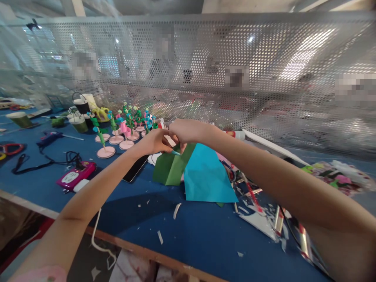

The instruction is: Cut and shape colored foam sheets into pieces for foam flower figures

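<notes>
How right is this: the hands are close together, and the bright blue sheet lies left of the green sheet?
Not quite: the bright blue sheet lies right of the green sheet, as the head view shows. The left hand and right hand are close together.

Glare on panel [202, 66], shadowed tabletop [132, 205], stretched edges

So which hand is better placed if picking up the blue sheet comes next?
Probably the right hand: it is nearer the blue sheet, and its forearm extends on that side. The left hand sits farther off, near the green sheet.
</notes>
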Demonstrator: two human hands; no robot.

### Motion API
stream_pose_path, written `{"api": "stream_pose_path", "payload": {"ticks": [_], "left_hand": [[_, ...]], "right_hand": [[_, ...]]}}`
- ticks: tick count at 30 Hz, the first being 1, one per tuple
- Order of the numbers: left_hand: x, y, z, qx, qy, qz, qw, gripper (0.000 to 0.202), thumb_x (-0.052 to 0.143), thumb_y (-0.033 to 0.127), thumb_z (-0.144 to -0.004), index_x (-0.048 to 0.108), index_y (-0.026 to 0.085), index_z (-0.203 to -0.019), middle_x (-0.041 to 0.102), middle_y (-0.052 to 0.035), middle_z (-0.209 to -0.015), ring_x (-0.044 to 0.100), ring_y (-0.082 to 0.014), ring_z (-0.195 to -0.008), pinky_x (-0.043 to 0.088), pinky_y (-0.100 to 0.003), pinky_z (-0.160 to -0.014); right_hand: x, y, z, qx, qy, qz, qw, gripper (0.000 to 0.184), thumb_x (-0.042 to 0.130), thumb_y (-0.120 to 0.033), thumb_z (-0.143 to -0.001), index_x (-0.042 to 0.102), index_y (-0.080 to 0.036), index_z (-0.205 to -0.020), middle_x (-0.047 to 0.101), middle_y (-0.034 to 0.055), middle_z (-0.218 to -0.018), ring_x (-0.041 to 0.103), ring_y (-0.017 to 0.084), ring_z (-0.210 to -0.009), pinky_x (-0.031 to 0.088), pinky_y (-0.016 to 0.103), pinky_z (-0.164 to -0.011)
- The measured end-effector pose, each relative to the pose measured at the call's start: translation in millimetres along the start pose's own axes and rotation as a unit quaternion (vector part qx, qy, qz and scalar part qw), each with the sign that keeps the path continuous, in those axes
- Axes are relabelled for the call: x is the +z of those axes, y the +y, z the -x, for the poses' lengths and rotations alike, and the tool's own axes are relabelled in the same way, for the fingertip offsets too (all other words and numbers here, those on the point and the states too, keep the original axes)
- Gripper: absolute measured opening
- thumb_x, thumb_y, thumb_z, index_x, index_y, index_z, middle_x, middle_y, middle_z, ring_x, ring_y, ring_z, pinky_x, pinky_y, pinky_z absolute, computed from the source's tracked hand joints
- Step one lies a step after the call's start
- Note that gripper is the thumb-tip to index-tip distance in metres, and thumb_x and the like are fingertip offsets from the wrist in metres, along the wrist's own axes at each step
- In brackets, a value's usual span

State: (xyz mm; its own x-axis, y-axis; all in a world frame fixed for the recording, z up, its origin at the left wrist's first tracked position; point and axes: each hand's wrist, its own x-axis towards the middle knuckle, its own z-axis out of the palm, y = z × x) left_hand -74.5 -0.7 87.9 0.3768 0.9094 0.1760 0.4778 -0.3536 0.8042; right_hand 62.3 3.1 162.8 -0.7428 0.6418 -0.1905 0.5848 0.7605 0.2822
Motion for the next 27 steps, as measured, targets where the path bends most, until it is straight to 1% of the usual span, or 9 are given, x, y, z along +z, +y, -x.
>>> {"api": "stream_pose_path", "payload": {"ticks": [6, 10, 12, 15, 18, 21, 22, 24, 27], "left_hand": [[10.2, -8.3, -5.5, -0.056, -0.034, 0.152, 0.986, 0.031, 0.068, 0.000, -0.054, 0.066, 0.013, -0.082, 0.062, 0.0008, -0.054, 0.059, -0.0117, -0.051, 0.046, -0.022, -0.050], [15.7, -14.2, -8.9, -0.079, -0.008, 0.208, 0.975, 0.028, 0.070, 0.002, -0.055, 0.066, 0.012, -0.081, 0.061, 0.0010, -0.053, 0.057, -0.0106, -0.050, 0.047, -0.023, -0.051], [19.2, -18.2, -11.1, -0.092, 0.008, 0.230, 0.969, 0.027, 0.072, 0.003, -0.055, 0.066, 0.011, -0.080, 0.060, 0.0009, -0.053, 0.057, -0.0106, -0.050, 0.048, -0.024, -0.052], [26.4, -26.8, -15.5, -0.117, 0.029, 0.256, 0.959, 0.026, 0.073, 0.004, -0.055, 0.065, 0.008, -0.080, 0.059, 0.0011, -0.053, 0.057, -0.0106, -0.051, 0.049, -0.025, -0.055], [31.3, -34.0, -19.3, -0.139, 0.040, 0.277, 0.950, 0.026, 0.071, 0.002, -0.057, 0.064, 0.008, -0.081, 0.060, 0.0003, -0.056, 0.059, -0.0106, -0.053, 0.050, -0.026, -0.056], [26.4, -34.1, -20.5, -0.139, 0.041, 0.285, 0.948, 0.024, 0.070, 0.000, -0.057, 0.064, 0.008, -0.078, 0.062, -0.0010, -0.058, 0.059, -0.0105, -0.054, 0.050, -0.023, -0.053], [22.6, -32.7, -20.4, -0.136, 0.045, 0.286, 0.947, 0.023, 0.071, 0.000, -0.056, 0.064, 0.008, -0.077, 0.063, -0.0009, -0.058, 0.059, -0.0103, -0.053, 0.049, -0.022, -0.052], [14.0, -29.5, -20.1, -0.134, 0.060, 0.294, 0.944, 0.022, 0.072, 0.000, -0.056, 0.063, 0.010, -0.074, 0.063, -0.0003, -0.057, 0.059, -0.0098, -0.051, 0.049, -0.021, -0.050], [5.6, -27.8, -20.1, -0.140, 0.074, 0.327, 0.932, 0.022, 0.071, 0.000, -0.058, 0.063, 0.012, -0.075, 0.064, 0.0009, -0.059, 0.061, -0.0095, -0.054, 0.051, -0.021, -0.054]], "right_hand": [[-1.9, -3.2, -3.4, 0.017, -0.023, 0.018, 0.999, 0.017, 0.072, -0.023, -0.065, 0.069, -0.010, -0.075, 0.067, 0.0086, -0.074, 0.061, 0.020, -0.072, 0.041, 0.028, -0.063], [-0.6, 22.2, -8.2, 0.019, -0.035, -0.034, 0.999, 0.025, 0.071, -0.039, -0.065, 0.069, -0.014, -0.066, 0.065, 0.0049, -0.065, 0.061, 0.021, -0.070, 0.043, 0.031, -0.064], [1.7, 39.6, -3.9, 0.050, 0.022, -0.118, 0.992, 0.024, 0.072, -0.039, -0.064, 0.069, -0.016, -0.069, 0.067, 0.0048, -0.069, 0.062, 0.020, -0.072, 0.043, 0.030, -0.067], [16.7, 58.7, 10.0, 0.118, 0.155, -0.214, 0.957, 0.031, 0.069, -0.041, -0.068, 0.068, -0.016, -0.086, 0.069, 0.0086, -0.089, 0.062, 0.021, -0.083, 0.045, 0.029, -0.073], [50.9, 61.8, 24.6, 0.211, 0.257, -0.264, 0.905, 0.038, 0.054, -0.044, -0.081, 0.064, -0.011, -0.097, 0.067, 0.0130, -0.098, 0.061, 0.023, -0.089, 0.045, 0.033, -0.077], [95.2, 51.9, 35.8, 0.253, 0.333, -0.293, 0.860, 0.040, 0.039, -0.039, -0.089, 0.059, -0.008, -0.106, 0.063, 0.0161, -0.108, 0.060, 0.022, -0.096, 0.046, 0.034, -0.082], [109.3, 47.2, 39.4, 0.250, 0.332, -0.298, 0.859, 0.039, 0.035, -0.036, -0.091, 0.058, -0.008, -0.107, 0.063, 0.0166, -0.109, 0.060, 0.022, -0.098, 0.045, 0.034, -0.084], [134.0, 37.5, 47.2, 0.205, 0.291, -0.296, 0.886, 0.040, 0.026, -0.028, -0.093, 0.058, -0.012, -0.109, 0.063, 0.0145, -0.112, 0.058, 0.022, -0.105, 0.042, 0.038, -0.092], [160.3, 23.2, 59.0, 0.084, 0.167, -0.256, 0.948, 0.036, 0.031, -0.020, -0.089, 0.058, -0.019, -0.114, 0.058, 0.0098, -0.122, 0.048, 0.023, -0.120, 0.034, 0.045, -0.101]]}}
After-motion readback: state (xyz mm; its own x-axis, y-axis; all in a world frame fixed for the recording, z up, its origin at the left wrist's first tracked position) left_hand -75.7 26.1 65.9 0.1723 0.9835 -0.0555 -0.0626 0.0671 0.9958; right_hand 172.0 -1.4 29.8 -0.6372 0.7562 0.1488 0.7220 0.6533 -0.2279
